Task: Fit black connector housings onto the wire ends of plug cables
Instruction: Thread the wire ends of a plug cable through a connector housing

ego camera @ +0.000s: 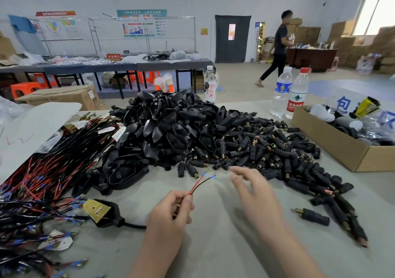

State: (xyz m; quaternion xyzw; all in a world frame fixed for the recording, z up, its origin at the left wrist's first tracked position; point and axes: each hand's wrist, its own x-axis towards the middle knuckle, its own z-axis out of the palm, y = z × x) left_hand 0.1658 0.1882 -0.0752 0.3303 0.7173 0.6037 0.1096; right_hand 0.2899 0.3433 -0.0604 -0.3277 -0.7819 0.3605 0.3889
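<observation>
left hand (171, 210) pinches red-and-black wire pair (202, 182), blue-tipped ends up | right hand (254, 189) fingers spread, just right of wire tips, holding nothing | black housing pile (171, 128) behind | barrel connectors (267, 149) right | wire bundle (42, 175) left

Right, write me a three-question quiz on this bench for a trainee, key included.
1. Fill in: the cable bundle lies on the person's ____ of the black housing heap.
2. True or false: the left hand pinches a red-and-black wire pair whose ends carry no housing.
3. The right hand is: A gripping a housing; B open, holding nothing; C pinching the wire pair.
Key: 1 left; 2 true; 3 B.
</observation>
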